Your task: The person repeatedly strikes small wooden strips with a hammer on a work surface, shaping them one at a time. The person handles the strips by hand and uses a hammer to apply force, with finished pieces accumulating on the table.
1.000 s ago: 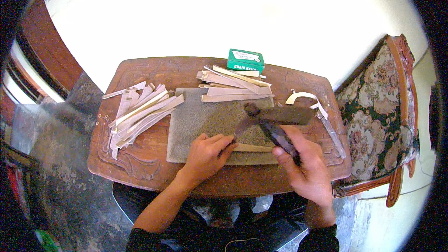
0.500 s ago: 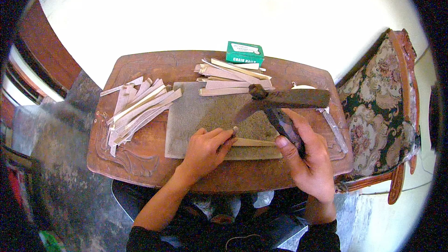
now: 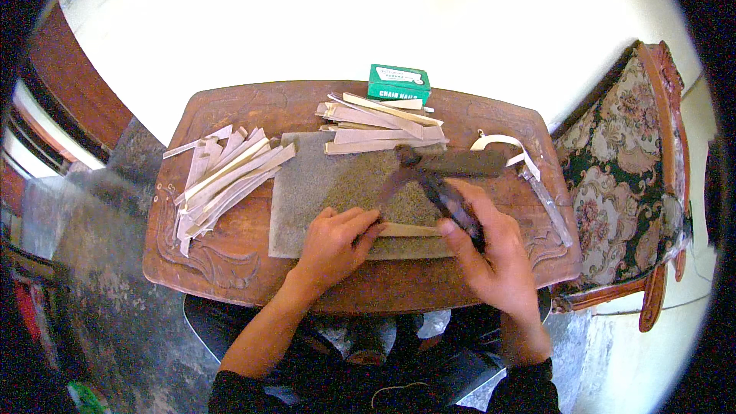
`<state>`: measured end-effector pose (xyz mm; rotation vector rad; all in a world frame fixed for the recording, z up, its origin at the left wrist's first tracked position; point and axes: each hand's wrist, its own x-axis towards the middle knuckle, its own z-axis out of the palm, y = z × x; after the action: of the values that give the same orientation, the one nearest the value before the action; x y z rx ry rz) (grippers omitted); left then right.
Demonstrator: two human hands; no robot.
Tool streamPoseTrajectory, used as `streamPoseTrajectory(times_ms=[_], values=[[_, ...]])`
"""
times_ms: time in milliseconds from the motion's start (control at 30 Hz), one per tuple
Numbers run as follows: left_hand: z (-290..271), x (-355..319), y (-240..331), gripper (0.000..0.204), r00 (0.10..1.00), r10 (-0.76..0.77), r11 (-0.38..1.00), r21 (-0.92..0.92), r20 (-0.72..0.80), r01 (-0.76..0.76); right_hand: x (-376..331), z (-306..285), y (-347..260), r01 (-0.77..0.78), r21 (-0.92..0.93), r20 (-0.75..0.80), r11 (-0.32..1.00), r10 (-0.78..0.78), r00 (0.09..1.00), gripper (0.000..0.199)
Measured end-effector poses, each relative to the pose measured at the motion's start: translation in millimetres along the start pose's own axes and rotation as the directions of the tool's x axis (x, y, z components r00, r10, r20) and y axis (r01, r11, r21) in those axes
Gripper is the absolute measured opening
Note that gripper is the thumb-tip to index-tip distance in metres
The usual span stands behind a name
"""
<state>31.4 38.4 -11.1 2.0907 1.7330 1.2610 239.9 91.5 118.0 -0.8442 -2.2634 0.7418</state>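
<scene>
We see our left hand (image 3: 335, 239) low over a flat, grey, rough-surfaced slab (image 3: 307, 199), with its fingers bent and drawn close together at the left end of a thin, tapering, pale tan strip (image 3: 414, 230). That strip lies crosswise near the slab's near edge; we cannot tell whether the fingertips grip it or anything small, as they hide that spot. Our right hand (image 3: 498, 253) is wrapped around the dark handle of a rusty brown metal hammer (image 3: 452, 203), thumb along the handle. Its head is tilted above the slab, one long arm pointing right and a blurred, narrower one pointing down toward the left fingertips; we cannot tell whether they touch.

Around the slab, we have a brown carved wooden table (image 3: 360, 295). A fanned pile of pale tan strips (image 3: 230, 184) lies on its left side, and a second bundle of similar flat strips (image 3: 383, 126) lies at the slab's far edge, just before a green rectangular box (image 3: 399, 86). To the right we see a curved cream band (image 3: 502, 140) and a slim greyish translucent tool (image 3: 548, 207)
</scene>
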Motion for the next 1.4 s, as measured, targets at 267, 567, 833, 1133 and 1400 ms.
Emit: streamPoseTrajectory(times_ms=[267,567,833,1133,1400], values=[[-8.3,4.6,0.9,0.014,0.978,-0.193,0.965,-0.165,0.079,0.203,-1.8,72.1,86.9,-0.318,0.268,-0.013,0.909,0.334,0.943,0.059],[-5.2,4.6,-0.4,0.013,0.955,-0.292,0.896,-0.334,0.049,0.291,0.3,85.2,87.6,-0.326,0.327,0.001,0.887,0.344,0.939,0.053],[-6.8,6.2,1.4,0.014,0.954,-0.285,0.920,-0.253,0.095,0.300,-2.4,87.8,94.9,-0.393,0.323,0.021,0.861,0.408,0.913,0.062],[-4.9,6.4,-1.0,0.016,0.962,-0.253,0.962,-0.076,0.103,0.261,-1.3,87.2,93.2,-0.375,0.354,0.034,0.857,0.389,0.921,0.060],[-3.8,9.1,9.0,0.017,0.989,-0.145,0.989,0.012,0.027,0.145,-1.2,86.1,92.2,-0.361,0.284,0.017,0.888,0.372,0.928,0.059]])
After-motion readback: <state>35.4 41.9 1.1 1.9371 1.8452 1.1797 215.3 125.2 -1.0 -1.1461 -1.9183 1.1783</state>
